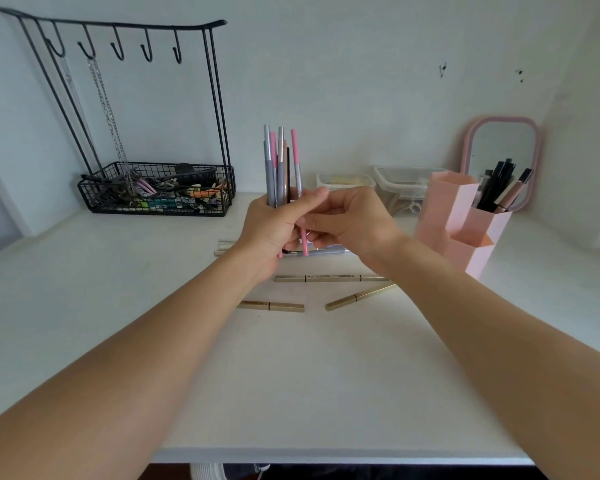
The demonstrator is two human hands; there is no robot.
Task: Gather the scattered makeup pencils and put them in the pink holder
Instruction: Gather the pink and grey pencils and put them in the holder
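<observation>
single head view, forward and down, close over white table (312,375)

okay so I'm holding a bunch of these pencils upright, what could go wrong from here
The bundle of pencils stands loosely in your left hand while your right hand adjusts one; some could slip out. The pink holder looks light and may tip. Three gold pencils still lie below your wrists.

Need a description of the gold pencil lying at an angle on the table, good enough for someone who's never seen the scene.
Start at the pink holder on the white table, then look down and left, in front of the hands. Three gold pencils lie there; it is the rightmost one, the only one lying diagonally, its far end running under the right forearm.
</observation>
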